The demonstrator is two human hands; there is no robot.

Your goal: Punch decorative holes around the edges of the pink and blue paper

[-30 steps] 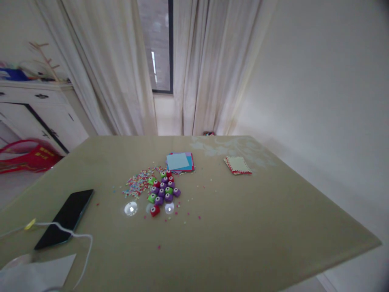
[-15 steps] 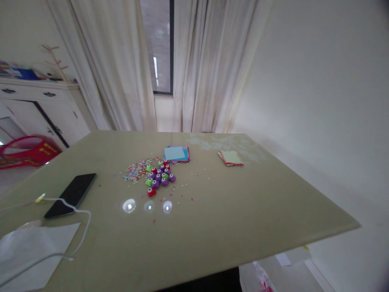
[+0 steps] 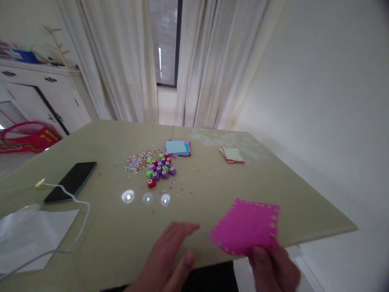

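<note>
A square of pink felt (image 3: 246, 227) with pale dots along its edges is pinched at its lower corner by my right hand (image 3: 273, 265), above the table's front edge. To its left, my left hand (image 3: 170, 259) is raised with thumb and fingers apart and nothing in it. Beyond the hands lies a cluster of purple, green and red beads with eye-like spots (image 3: 161, 167). Small multicoloured confetti-like bits (image 3: 138, 161) are strewn beside them. A stack of coloured sheets (image 3: 178, 147) rests behind the beads.
Pale squares with red dotted borders (image 3: 232, 155) lie at the far right of the table (image 3: 121, 243). On the left are a black phone (image 3: 71, 181), a white cable (image 3: 88, 215) and white paper (image 3: 39, 231). A wall (image 3: 328, 121) runs along the right.
Both hands have come into view from below, the right one holding the pink felt square. The view has tilted slightly downward. Things on the table lie as before.
</note>
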